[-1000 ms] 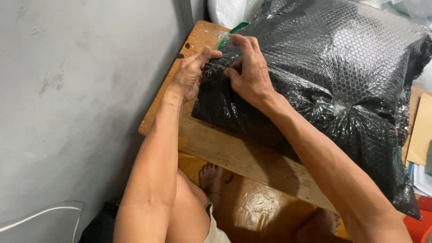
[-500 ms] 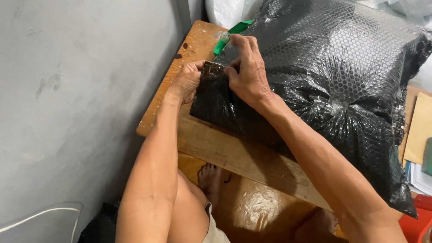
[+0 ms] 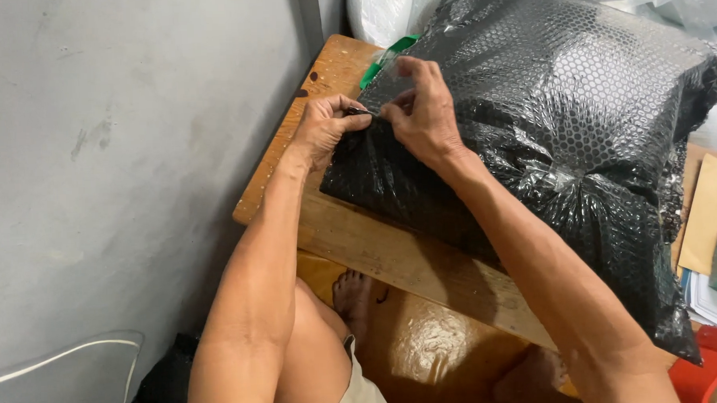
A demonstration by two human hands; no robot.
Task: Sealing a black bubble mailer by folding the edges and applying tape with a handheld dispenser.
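Black bubble-wrap parcel lies on wooden worktop. Left hand and right hand pinch its corner fold between their fingers, probably holding it flat. Green tape dispenser lies behind.

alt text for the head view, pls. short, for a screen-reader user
Both hands pinch the left edge of a large parcel wrapped in black bubble wrap, left hand and right hand close together, each with a closed grip. The parcel lies on a wooden table beside a grey wall.

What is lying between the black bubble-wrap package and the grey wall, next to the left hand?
In the head view, only a bare strip of the wooden table separates the black bubble-wrap package from the grey wall, beside the left hand.
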